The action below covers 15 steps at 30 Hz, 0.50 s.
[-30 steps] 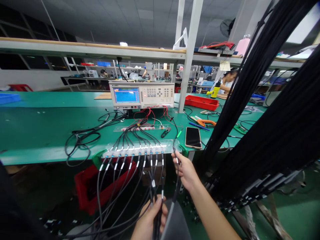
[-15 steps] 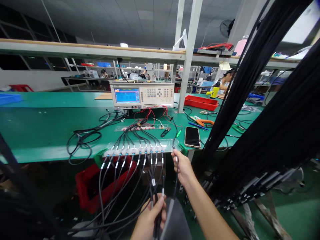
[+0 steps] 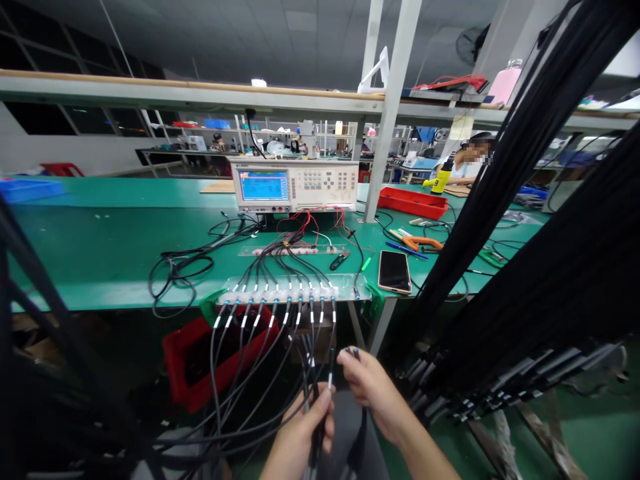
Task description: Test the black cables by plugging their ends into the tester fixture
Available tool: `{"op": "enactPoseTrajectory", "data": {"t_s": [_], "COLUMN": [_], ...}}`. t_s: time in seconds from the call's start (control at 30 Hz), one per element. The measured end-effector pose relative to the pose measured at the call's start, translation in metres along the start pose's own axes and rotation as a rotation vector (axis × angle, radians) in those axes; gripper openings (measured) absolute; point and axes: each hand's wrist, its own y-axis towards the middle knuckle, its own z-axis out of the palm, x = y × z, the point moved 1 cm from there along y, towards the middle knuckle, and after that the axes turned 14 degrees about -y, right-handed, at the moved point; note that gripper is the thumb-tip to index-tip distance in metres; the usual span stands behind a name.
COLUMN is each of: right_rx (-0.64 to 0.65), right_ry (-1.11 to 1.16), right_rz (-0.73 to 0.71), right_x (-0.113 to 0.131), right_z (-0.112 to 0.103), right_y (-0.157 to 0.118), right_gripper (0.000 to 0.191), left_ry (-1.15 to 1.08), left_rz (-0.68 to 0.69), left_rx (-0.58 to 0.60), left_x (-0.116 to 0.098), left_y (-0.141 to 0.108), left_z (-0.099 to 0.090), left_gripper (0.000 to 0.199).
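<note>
My left hand (image 3: 309, 423), at the bottom centre, is closed around a bundle of black cables (image 3: 316, 437); one cable end with a white label (image 3: 330, 380) sticks up past its thumb. To its right my right hand (image 3: 367, 380) is closed on black cables with blue-tipped ends showing above the fingers. Ahead of both hands, a clear connector strip (image 3: 280, 293) is fixed at the bench's front edge. Several white-labelled cables hang from its front side, and thin black leads run from its back. The right end socket (image 3: 357, 294) has no cable hanging below it.
A bench meter (image 3: 297, 187) stands on the green bench (image 3: 110, 247). A phone (image 3: 395, 272), an orange-handled tool (image 3: 423, 244) and a red tray (image 3: 413, 203) lie to the right. Thick black cable bundles (image 3: 500, 180) hang at the right. A red bin (image 3: 187, 363) sits below.
My right hand has drawn back and down from the right end of the connector strip, with cables in its grip. My left hand still holds its bundle. The view has shifted slightly.
</note>
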Motion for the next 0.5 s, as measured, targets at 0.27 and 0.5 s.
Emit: {"op": "enactPoseTrajectory", "data": {"t_s": [0.27, 0.5], "right_rx": [-0.217, -0.321], "right_ry": [-0.104, 0.044], "right_rz": [-0.178, -0.116], "right_x": [-0.002, 0.029], "right_z": [-0.001, -0.018], "right_y": [0.009, 0.030], "right_gripper": [0.043, 0.058], "left_ry": [-0.187, -0.354], "left_rz": [-0.013, -0.056], "left_rx": [-0.124, -0.213], "left_x": [-0.004, -0.014], "left_y": [0.005, 0.022], "left_z": [0.001, -0.006], "left_gripper": [0.035, 0.007]}}
